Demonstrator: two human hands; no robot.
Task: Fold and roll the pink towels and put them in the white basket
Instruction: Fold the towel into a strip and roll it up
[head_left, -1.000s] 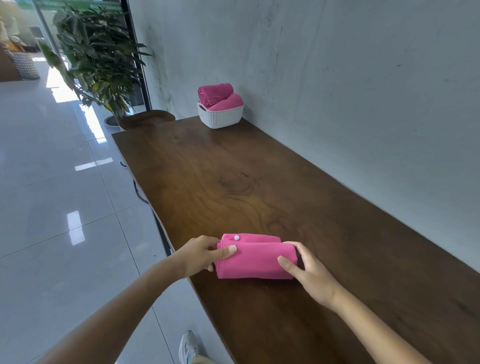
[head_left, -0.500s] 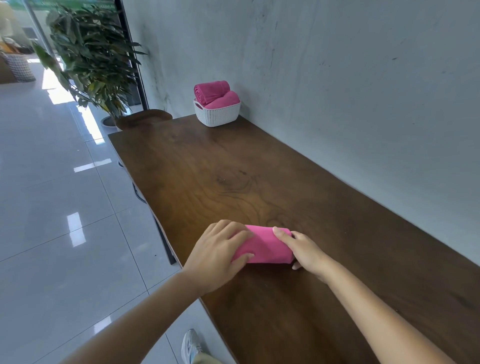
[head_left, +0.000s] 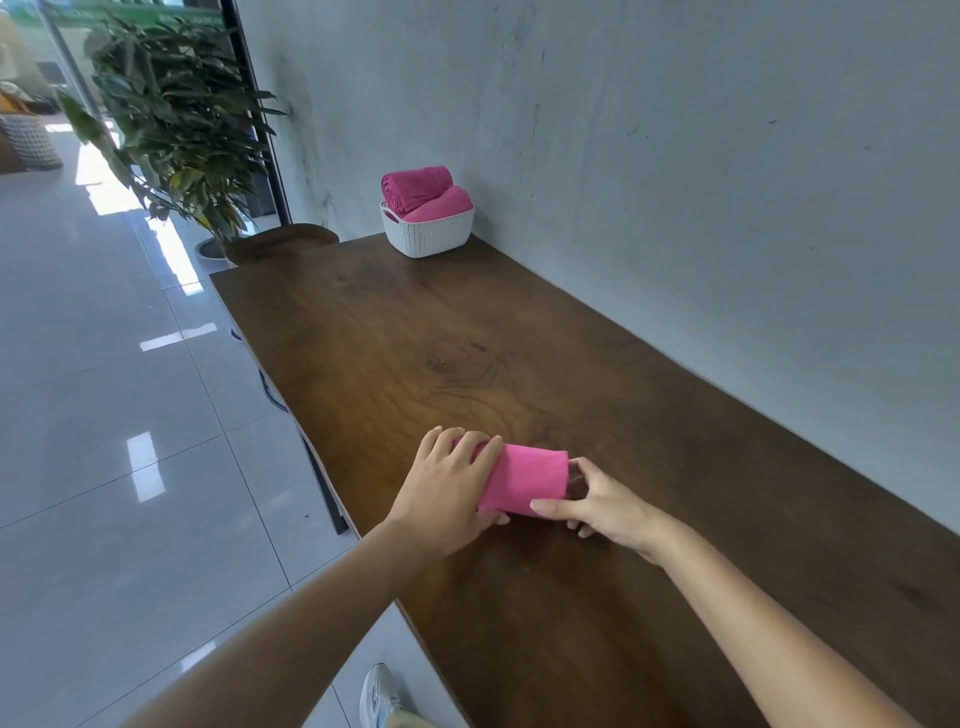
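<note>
A rolled pink towel (head_left: 527, 480) lies on the dark wooden table (head_left: 545, 364) near its front left edge. My left hand (head_left: 447, 491) is laid over the roll's left end, fingers curled across the top. My right hand (head_left: 597, 501) pinches the roll's right end between thumb and fingers. At the table's far end, against the wall, stands the white basket (head_left: 428, 234) holding two rolled pink towels (head_left: 421, 189), one stacked on the other.
A grey wall (head_left: 701, 182) runs along the table's right side. A potted plant (head_left: 176, 130) and a round wooden stool (head_left: 283, 241) stand beyond the far end. Shiny tiled floor (head_left: 104, 415) lies to the left; my shoe (head_left: 379, 696) shows below.
The towel has gone from a wider folded bundle to a tighter, shorter roll. My left hand moved from its left end onto its top; my right hand shifted to pinch the right end.
</note>
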